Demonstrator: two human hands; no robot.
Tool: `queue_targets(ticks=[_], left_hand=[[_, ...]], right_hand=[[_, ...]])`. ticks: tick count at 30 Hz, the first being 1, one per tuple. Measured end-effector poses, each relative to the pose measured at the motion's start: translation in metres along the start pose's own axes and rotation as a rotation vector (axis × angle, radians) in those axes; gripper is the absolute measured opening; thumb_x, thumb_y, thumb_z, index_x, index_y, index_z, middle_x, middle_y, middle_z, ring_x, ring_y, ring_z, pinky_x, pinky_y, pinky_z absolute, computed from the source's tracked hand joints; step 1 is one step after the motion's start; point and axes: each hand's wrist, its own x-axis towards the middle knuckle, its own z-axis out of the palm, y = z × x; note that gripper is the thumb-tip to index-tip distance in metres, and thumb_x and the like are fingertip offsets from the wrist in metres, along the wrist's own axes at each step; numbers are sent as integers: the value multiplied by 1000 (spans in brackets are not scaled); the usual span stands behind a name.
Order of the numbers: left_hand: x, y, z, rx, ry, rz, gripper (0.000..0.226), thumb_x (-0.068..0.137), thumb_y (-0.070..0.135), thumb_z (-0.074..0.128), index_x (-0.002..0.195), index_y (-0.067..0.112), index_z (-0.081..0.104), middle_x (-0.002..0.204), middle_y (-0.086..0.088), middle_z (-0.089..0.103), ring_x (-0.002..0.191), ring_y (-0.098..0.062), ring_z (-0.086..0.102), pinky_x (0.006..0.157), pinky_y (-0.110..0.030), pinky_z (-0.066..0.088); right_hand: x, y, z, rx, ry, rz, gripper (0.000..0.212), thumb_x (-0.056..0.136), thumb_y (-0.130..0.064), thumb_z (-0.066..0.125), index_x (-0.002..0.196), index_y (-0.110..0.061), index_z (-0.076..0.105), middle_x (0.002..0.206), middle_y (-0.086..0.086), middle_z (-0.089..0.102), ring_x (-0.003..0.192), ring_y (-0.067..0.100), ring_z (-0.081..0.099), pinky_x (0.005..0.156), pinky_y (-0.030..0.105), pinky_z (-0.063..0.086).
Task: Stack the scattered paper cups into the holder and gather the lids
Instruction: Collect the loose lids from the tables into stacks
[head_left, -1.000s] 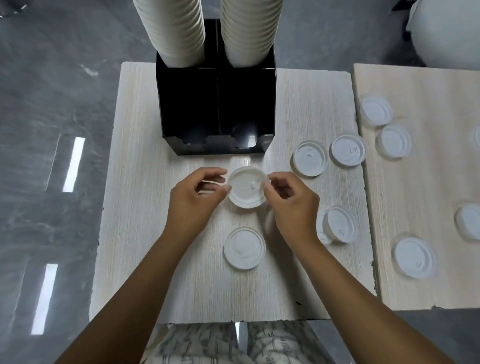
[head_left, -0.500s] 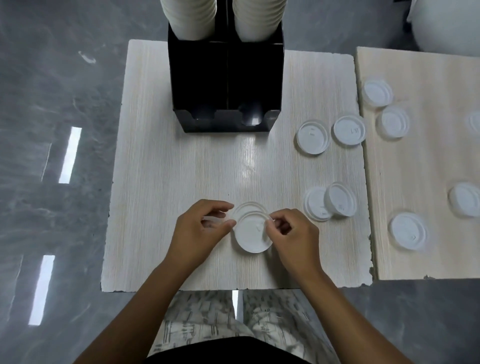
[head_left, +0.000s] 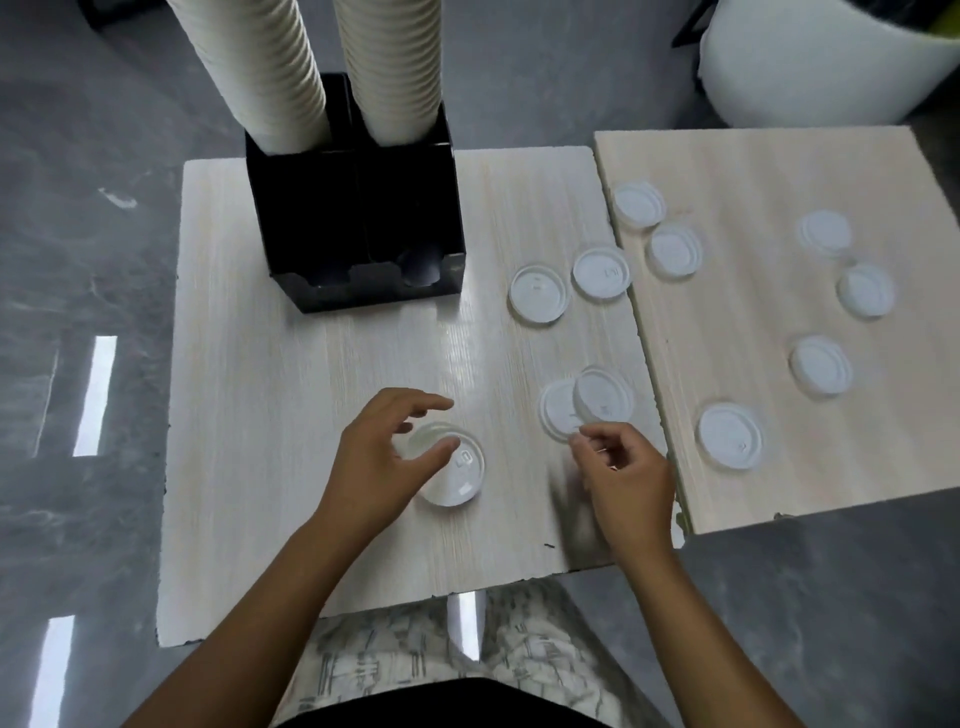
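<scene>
**Reaching for the leaning pair of lids**

From the head view, our left hand (head_left: 387, 457) hovers over the lid stack (head_left: 454, 470) near the front of the table (head_left: 249, 374), fingers loosely spread, holding nothing. Our right hand (head_left: 621, 467) reaches toward the two overlapping lids (head_left: 587, 405), fingertips curled close together; we cannot tell whether they pinch anything yet. The cups (head_left: 387, 67) already stand in the holder (head_left: 358, 208). More lids lie scattered on both boards. We judge it best to take the upper, tilted lid by its rim, lift cleanly, then seat it squarely on the stack.
</scene>
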Motion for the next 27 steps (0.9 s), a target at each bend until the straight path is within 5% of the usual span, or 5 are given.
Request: queue_targets(ticks=[6, 10, 15, 21, 27], left_hand=[[28, 43, 51, 22, -36, 69, 34, 88, 28, 82, 119, 37, 70, 119, 21, 64, 111, -1, 61, 92, -10, 49], [39, 57, 84, 43, -24, 38, 32, 89, 26, 82, 120, 31, 72, 117, 19, 67, 107, 0, 63, 87, -10, 50], [50, 64, 103, 38, 59, -84, 29, 88, 20, 82, 114, 29, 73, 108, 16, 71, 97, -1, 66, 78, -13, 53], [77, 73, 103, 42, 149, -143, 28, 88, 16, 82, 111, 30, 73, 102, 13, 74, 91, -1, 68, 75, -11, 53], [106, 77, 100, 22, 222, -191, 27, 89, 14, 80, 112, 27, 73, 100, 10, 74, 88, 2, 67, 74, -7, 51]], right_hand=[[38, 12, -42, 95, 111, 207, 5, 93, -22, 74, 90, -18, 72, 68, -2, 73, 53, 7, 62, 60, 29, 53], [69, 16, -43, 122, 72, 291, 15, 91, -23, 76, 97, -11, 68, 73, 10, 74, 50, 13, 64, 49, 26, 55], [94, 23, -45, 72, -54, 330, 20, 87, -18, 78, 100, -12, 64, 74, 12, 75, 51, 22, 70, 58, 42, 62], [120, 18, -46, -23, -134, 287, 6, 84, -2, 69, 86, -7, 69, 65, 11, 73, 49, 24, 70, 42, 25, 52], [157, -5, -32, -66, -134, 96, 9, 83, -12, 75, 79, -19, 71, 67, -6, 71, 61, 11, 69, 61, 23, 56]])
